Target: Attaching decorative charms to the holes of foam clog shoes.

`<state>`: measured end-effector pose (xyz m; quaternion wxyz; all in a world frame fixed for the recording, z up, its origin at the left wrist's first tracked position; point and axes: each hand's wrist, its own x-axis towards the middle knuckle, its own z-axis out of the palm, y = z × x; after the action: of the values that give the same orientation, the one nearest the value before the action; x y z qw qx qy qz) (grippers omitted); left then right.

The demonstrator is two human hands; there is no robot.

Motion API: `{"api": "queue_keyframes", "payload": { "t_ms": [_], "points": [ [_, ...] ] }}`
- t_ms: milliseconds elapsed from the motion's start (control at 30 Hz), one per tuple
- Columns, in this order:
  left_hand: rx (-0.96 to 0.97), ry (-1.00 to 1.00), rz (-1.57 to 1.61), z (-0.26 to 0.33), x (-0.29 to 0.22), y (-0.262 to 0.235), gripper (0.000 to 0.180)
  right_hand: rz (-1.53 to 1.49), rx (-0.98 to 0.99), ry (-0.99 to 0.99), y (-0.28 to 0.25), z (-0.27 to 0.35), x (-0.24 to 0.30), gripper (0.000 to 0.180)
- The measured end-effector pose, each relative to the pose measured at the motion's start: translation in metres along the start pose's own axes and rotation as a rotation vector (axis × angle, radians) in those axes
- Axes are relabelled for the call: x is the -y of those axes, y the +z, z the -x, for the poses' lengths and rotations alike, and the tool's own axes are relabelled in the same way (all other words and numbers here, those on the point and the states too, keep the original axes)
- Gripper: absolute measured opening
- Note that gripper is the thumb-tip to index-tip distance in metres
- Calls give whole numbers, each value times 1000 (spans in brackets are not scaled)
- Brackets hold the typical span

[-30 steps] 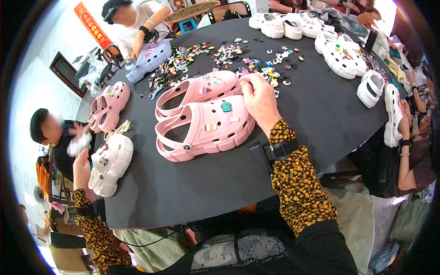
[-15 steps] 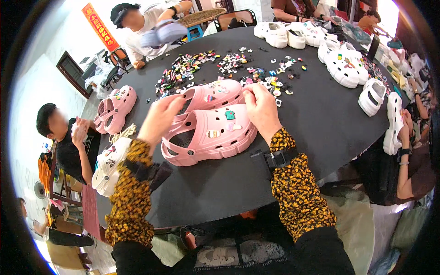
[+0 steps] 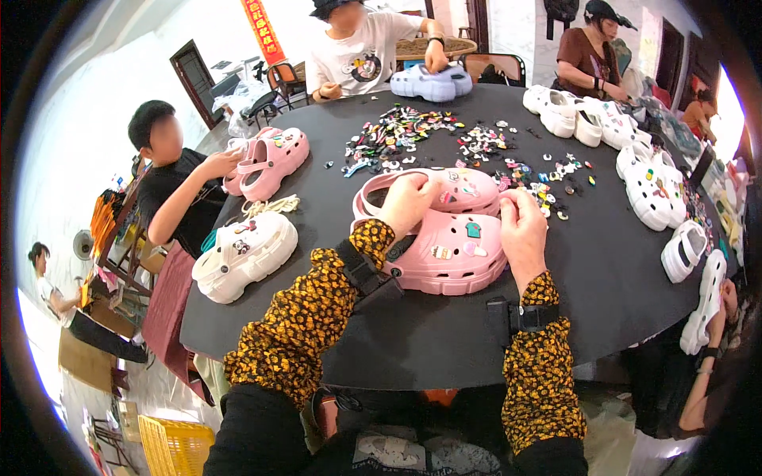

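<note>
Two pink clogs lie side by side on the round black table [image 3: 444, 341]. The near pink clog [image 3: 456, 258] carries several small charms on its top. My left hand [image 3: 409, 202] rests on its left side, fingers curled over the strap end. My right hand [image 3: 522, 230] grips its right side near the toe. The far pink clog [image 3: 460, 189] sits just behind, touching the near one. Both my forearms wear orange-and-black patterned sleeves with black wrist straps.
Loose shoe charms [image 3: 405, 131] are scattered across the table's middle. A white clog pair [image 3: 242, 254] and a pink pair [image 3: 270, 159] lie at left by a seated person. White clogs [image 3: 659, 190] line the right edge. A person at the back holds a pale blue clog [image 3: 432, 79].
My left hand came up from the left edge onto the pink clogs. My view has shifted so the table sits more centred.
</note>
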<state>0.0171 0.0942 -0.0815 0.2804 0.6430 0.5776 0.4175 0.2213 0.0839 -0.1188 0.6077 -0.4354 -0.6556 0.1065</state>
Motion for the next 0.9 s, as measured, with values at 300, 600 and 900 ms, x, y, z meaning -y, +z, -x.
{"api": "queue_keyframes", "payload": {
  "t_ms": [300,600,900],
  "points": [
    [26,-64,114,12,4,5,35,-4,0,-25,-1,-2,3,8],
    [17,70,28,9,22,1,32,31,-10,-61,3,-3,1,9],
    [50,104,113,9,22,8,28,-134,231,-49,17,-27,39,21]
  ]
}}
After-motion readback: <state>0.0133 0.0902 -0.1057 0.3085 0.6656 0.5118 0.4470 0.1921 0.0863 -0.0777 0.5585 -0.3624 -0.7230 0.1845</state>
